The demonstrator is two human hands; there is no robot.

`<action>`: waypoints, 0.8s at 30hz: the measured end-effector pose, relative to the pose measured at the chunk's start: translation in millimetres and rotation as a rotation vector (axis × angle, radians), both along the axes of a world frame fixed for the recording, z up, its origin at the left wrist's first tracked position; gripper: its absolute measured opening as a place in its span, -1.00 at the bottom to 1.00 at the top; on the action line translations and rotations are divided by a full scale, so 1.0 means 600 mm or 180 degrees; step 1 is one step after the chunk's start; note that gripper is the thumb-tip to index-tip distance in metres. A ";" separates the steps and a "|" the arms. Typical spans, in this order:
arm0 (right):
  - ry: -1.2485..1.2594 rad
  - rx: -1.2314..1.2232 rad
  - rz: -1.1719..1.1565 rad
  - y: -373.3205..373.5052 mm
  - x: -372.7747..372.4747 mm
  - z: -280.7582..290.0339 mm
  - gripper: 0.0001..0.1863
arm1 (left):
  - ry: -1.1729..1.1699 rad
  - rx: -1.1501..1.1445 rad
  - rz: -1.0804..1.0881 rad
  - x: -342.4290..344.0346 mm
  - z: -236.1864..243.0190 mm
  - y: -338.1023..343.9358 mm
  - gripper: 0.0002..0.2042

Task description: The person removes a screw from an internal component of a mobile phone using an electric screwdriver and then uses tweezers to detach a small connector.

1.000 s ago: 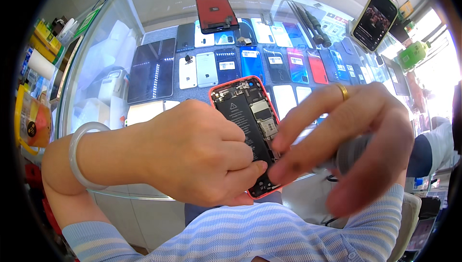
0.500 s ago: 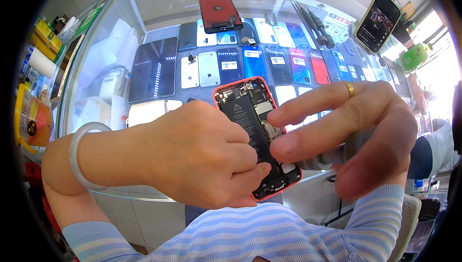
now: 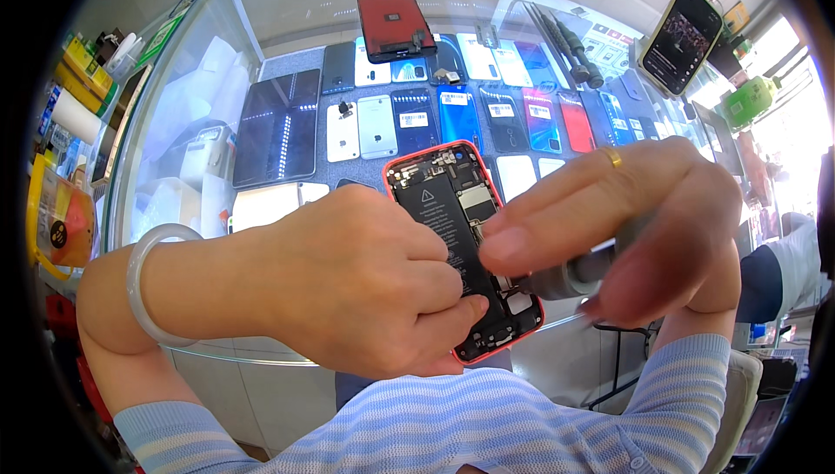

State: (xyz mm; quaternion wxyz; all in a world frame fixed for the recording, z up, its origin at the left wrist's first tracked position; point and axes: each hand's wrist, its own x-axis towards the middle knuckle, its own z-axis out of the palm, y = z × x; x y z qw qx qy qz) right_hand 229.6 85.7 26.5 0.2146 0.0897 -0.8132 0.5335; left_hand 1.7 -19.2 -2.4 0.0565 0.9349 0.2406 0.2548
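An opened phone [image 3: 442, 213] with a red frame is tilted in front of me, its black battery and circuit board bare. My left hand [image 3: 374, 278], wearing a pale bangle, is closed round the phone's left side, thumb at the battery's lower edge. Over the phone's right side, my right hand [image 3: 644, 230], with a gold ring, grips a grey screwdriver [image 3: 565, 278]. Its narrow end points at the lower right part of the board; the hand hides most of the handle, and whether the tip touches is too small to tell.
A detached screen [image 3: 394, 26] with a red back lies on the glass counter [image 3: 296, 22]. Two dark screwdrivers [image 3: 565, 43] lie farther right. Several phones show beneath the glass. A phone playing video [image 3: 680, 41] stands at the far right, near a green bottle [image 3: 750, 102].
My right hand has shifted slightly left and turned, bringing the screwdriver's narrow end over the phone's lower right part. My left hand and the phone have barely moved.
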 end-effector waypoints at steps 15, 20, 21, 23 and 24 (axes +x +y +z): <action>0.0474 0.0022 -0.0538 0.064 0.001 0.014 0.10 | -0.0016 0.0474 -0.0416 0.000 -0.005 0.014 -0.69; -0.0192 0.0086 -0.0547 0.069 0.004 0.025 -0.02 | -0.0008 0.0448 -0.0405 0.002 -0.004 0.015 -0.69; -0.0215 0.0089 -0.0373 0.080 0.008 0.022 0.00 | 0.0009 0.0395 -0.0414 0.001 -0.002 0.015 -0.70; -0.0171 0.0115 -0.0214 0.089 0.007 0.019 0.03 | -0.0075 0.0247 -0.0120 0.002 0.012 0.011 -0.71; -0.0023 0.0035 -0.0208 0.088 0.004 0.013 0.03 | -0.0117 0.0174 0.0027 0.003 0.017 0.010 -0.72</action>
